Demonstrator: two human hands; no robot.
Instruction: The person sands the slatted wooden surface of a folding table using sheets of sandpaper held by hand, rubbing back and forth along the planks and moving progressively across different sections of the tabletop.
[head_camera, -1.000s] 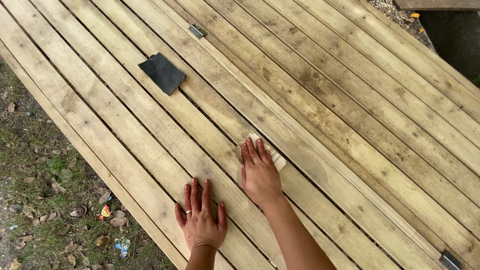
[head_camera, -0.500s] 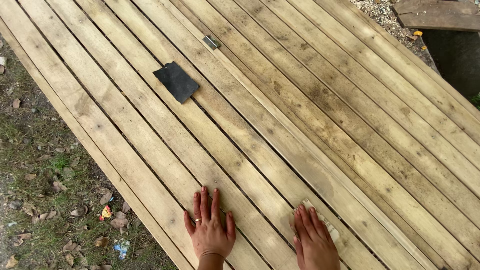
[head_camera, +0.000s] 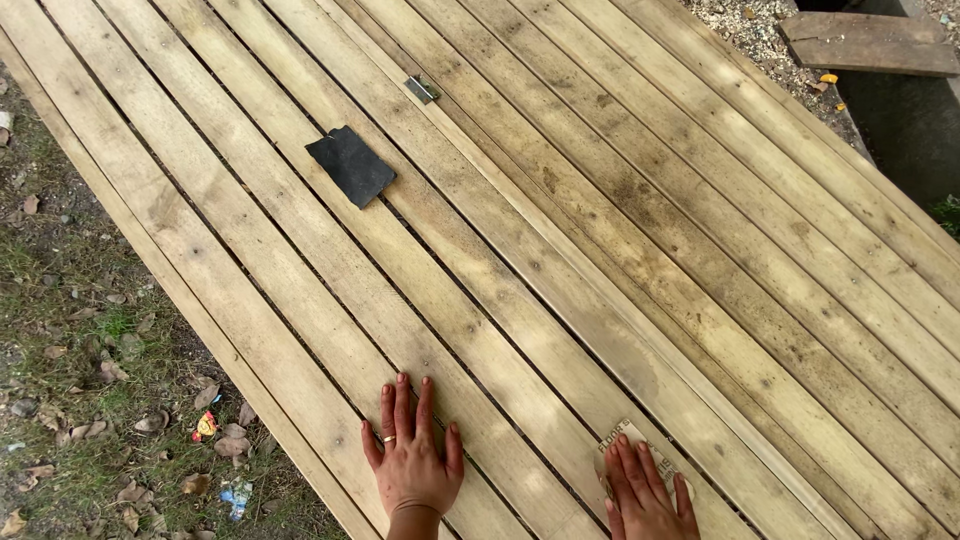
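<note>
My left hand lies flat, fingers apart, on a slat near the left edge of a wide table of pale wooden slats; a ring shows on one finger. My right hand presses flat on a tan sheet of sandpaper at the bottom of the view, fingers together over it. A second, black sheet of sandpaper lies loose on the slats farther up, apart from both hands.
A small metal hinge sits on the slats beyond the black sheet. Left of the table is ground with grass, dry leaves and litter. A dark wooden board lies on gravel at the top right.
My right hand has slid the tan sandpaper back toward me along the slat, from the middle of the table to the bottom of the view. The left hand stays flat.
</note>
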